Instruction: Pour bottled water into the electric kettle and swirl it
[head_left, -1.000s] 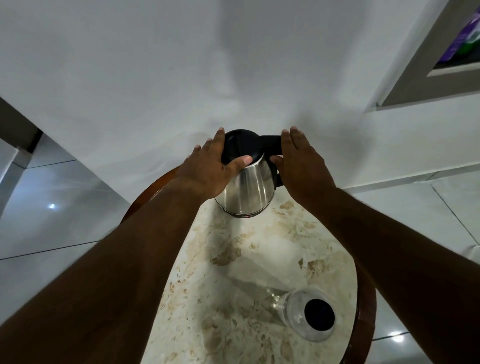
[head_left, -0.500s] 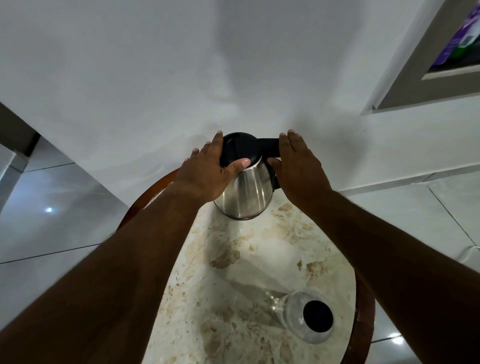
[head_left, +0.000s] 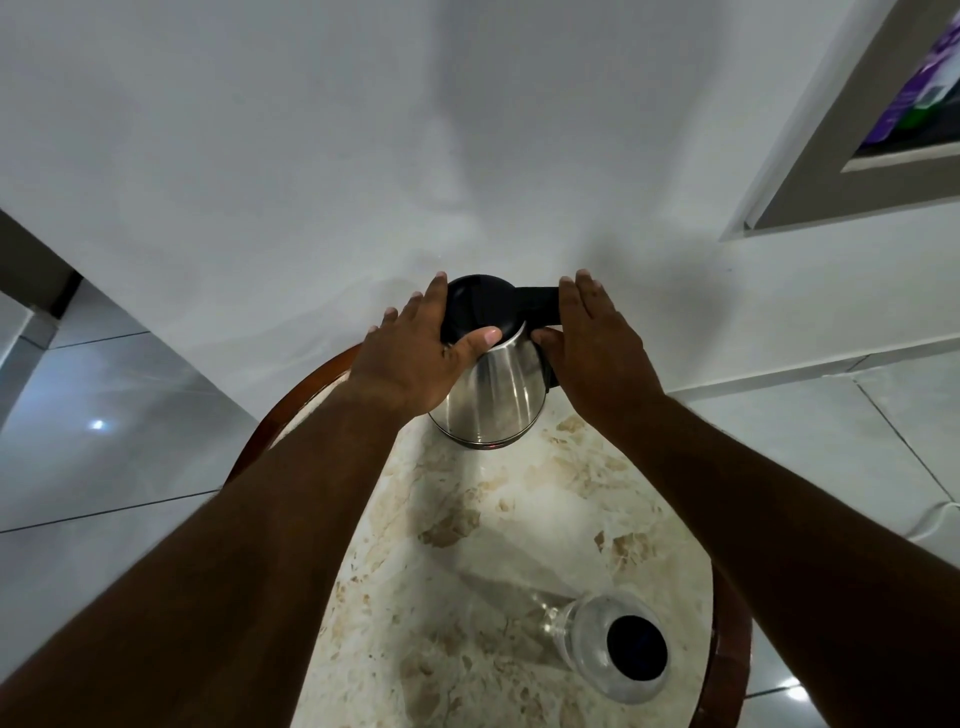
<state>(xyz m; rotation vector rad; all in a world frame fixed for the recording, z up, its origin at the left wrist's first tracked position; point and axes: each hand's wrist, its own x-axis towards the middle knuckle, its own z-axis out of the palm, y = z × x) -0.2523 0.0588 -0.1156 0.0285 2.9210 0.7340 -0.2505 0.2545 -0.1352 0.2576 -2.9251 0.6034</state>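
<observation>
A steel electric kettle (head_left: 491, 400) with a black lid and black handle stands at the far end of a round marble-topped table (head_left: 467, 519), close to the white wall. My left hand (head_left: 415, 353) wraps the kettle's upper left side, thumb across the lid's front edge. My right hand (head_left: 592, 343) lies against the black handle on the kettle's right, fingers straight and thumb touching the handle. A clear water bottle (head_left: 608, 649) with a dark cap stands upright near the table's front right edge.
The table has a brown wooden rim (head_left: 291, 405). Glossy grey floor tiles (head_left: 104, 441) lie on both sides. A white cable (head_left: 930, 519) runs over the floor at the right. A framed picture (head_left: 883, 130) hangs on the wall at the upper right.
Both hands and the kettle stay almost where they were. The view has shifted slightly, so they sit a little lower in the frame.
</observation>
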